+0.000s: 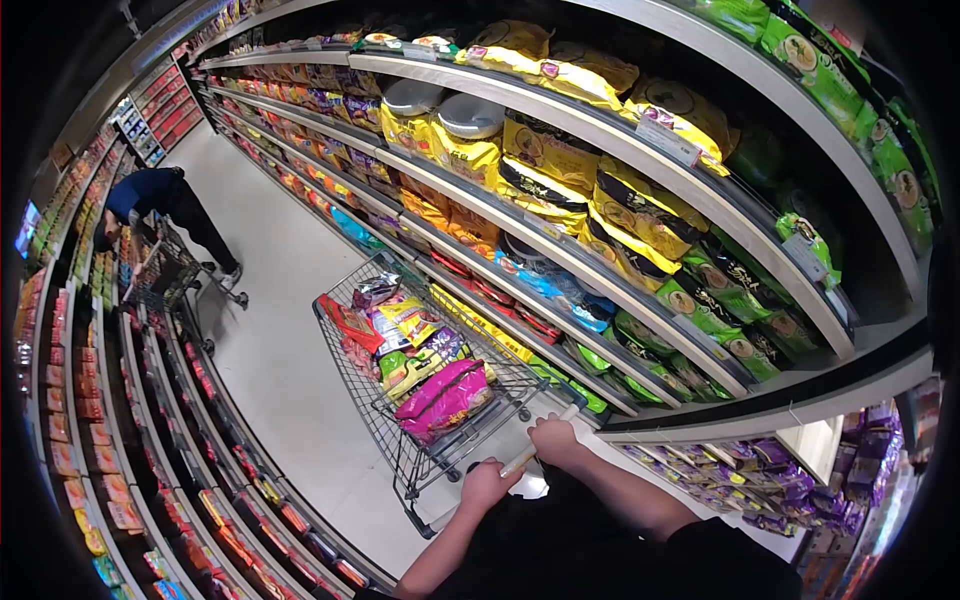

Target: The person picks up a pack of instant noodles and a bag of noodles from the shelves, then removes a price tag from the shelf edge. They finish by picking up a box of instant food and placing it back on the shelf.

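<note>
From where I watch, my left hand [487, 487] and right hand [558, 441] are both wrapped around the pale, straight push handle [520, 460]; their palms are hidden from me. Just ahead of them is the dark wire-mesh shopping cart [372, 425], its undercarriage mostly covered by the basket. Inside, a plump, glossy magenta bag [445, 398] lies nearest the handle, with a crinkled yellow packet [410, 320], a flat red packet [350, 322] and a shiny silver packet [376, 289] beyond; overlaps hide the lower layers. The tall shelving with yellow and green packs [550, 150] runs close along the cart's right; I can't tell whether they touch. Bare pale-grey floor [270, 280] opens to the left and ahead. Farther up the aisle, a person in dark clothes [150, 192] bends over another wire cart [165, 270], hands hard to make out.
</note>
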The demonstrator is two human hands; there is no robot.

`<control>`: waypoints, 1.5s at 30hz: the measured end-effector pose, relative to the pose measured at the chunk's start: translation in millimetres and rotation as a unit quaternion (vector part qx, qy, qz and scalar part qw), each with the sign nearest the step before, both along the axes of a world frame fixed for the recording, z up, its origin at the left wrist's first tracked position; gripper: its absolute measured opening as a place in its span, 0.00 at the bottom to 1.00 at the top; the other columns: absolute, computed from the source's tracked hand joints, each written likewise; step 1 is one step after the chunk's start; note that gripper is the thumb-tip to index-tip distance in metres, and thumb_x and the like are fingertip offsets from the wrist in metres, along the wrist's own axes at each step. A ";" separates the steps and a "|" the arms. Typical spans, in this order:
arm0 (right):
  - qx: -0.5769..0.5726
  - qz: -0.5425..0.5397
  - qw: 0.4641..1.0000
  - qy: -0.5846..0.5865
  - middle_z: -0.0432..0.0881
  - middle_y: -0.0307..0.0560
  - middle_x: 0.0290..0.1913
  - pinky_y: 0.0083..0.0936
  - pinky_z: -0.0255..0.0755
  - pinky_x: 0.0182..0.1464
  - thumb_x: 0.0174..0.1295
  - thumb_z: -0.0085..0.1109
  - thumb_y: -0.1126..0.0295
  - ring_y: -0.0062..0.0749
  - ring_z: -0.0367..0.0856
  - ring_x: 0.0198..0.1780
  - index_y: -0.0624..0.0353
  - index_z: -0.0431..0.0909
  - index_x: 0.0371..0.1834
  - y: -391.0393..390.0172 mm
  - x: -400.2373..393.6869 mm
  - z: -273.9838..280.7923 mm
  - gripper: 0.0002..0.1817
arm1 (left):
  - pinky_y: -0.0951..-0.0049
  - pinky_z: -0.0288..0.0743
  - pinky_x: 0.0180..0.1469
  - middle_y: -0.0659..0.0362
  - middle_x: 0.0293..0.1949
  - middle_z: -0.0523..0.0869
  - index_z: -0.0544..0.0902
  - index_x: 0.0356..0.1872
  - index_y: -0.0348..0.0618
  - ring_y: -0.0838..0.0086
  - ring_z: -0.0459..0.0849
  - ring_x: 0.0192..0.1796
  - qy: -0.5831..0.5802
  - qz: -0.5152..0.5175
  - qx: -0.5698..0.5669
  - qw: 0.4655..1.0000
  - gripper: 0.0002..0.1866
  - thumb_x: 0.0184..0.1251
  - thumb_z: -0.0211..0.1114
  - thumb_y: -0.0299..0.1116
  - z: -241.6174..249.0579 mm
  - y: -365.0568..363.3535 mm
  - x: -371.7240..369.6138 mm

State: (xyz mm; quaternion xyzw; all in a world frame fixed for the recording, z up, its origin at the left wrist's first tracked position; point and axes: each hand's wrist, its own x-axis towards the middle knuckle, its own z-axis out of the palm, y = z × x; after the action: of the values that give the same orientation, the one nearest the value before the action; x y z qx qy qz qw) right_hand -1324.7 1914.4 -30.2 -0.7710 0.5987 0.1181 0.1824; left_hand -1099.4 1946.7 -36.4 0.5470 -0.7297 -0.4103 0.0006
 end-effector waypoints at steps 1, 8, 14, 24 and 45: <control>-0.006 0.015 1.000 0.000 0.90 0.47 0.46 0.41 0.88 0.43 0.64 0.65 0.68 0.49 0.87 0.54 0.53 0.90 0.44 -2.8 -2.9 -3.3 0.08 | 0.50 0.86 0.50 0.48 0.44 0.90 0.93 0.39 0.40 0.49 0.92 0.46 -0.010 0.004 0.003 1.000 0.34 0.71 0.67 0.68 -0.2 -1.9 -2.5; -0.078 0.065 0.993 -0.061 0.91 0.49 0.45 0.40 0.87 0.41 0.68 0.62 0.67 0.48 0.90 0.49 0.52 0.89 0.46 -33.5 -25.1 -16.8 0.09 | 0.52 0.86 0.48 0.53 0.44 0.91 0.93 0.40 0.45 0.52 0.92 0.46 -0.094 0.069 -0.037 0.992 0.30 0.68 0.69 0.66 4.7 -13.2 -28.8; -0.051 0.096 0.989 -0.096 0.92 0.52 0.45 0.43 0.87 0.42 0.69 0.63 0.67 0.50 0.93 0.48 0.54 0.89 0.47 -61.0 -36.0 -26.8 0.09 | 0.53 0.87 0.49 0.54 0.46 0.92 0.93 0.41 0.48 0.54 0.92 0.49 -0.165 0.066 -0.041 0.983 0.26 0.66 0.69 0.63 4.1 -28.4 -46.5; -0.039 0.154 0.984 -0.077 0.91 0.51 0.46 0.40 0.88 0.45 0.67 0.64 0.67 0.48 0.93 0.49 0.54 0.88 0.51 -82.9 -53.7 -29.2 0.12 | 0.50 0.87 0.50 0.48 0.41 0.92 0.92 0.39 0.45 0.49 0.92 0.47 -0.157 0.110 -0.006 0.981 0.26 0.62 0.69 0.60 -0.3 -39.1 -65.0; -0.005 0.236 0.971 -0.037 0.93 0.57 0.42 0.47 0.88 0.47 0.66 0.63 0.70 0.52 0.94 0.44 0.58 0.87 0.47 -118.3 -74.2 -23.4 0.10 | 0.47 0.85 0.51 0.49 0.40 0.90 0.92 0.34 0.40 0.47 0.91 0.47 -0.078 0.158 -0.085 0.981 0.21 0.56 0.73 0.51 0.8 -44.8 -82.6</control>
State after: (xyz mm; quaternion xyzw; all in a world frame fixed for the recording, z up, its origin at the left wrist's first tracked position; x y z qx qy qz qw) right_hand -1398.8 1796.1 -53.6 -0.8953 0.3932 0.1263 0.1669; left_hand -1182.0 1901.9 -35.6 0.6836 -0.6642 -0.2976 0.0547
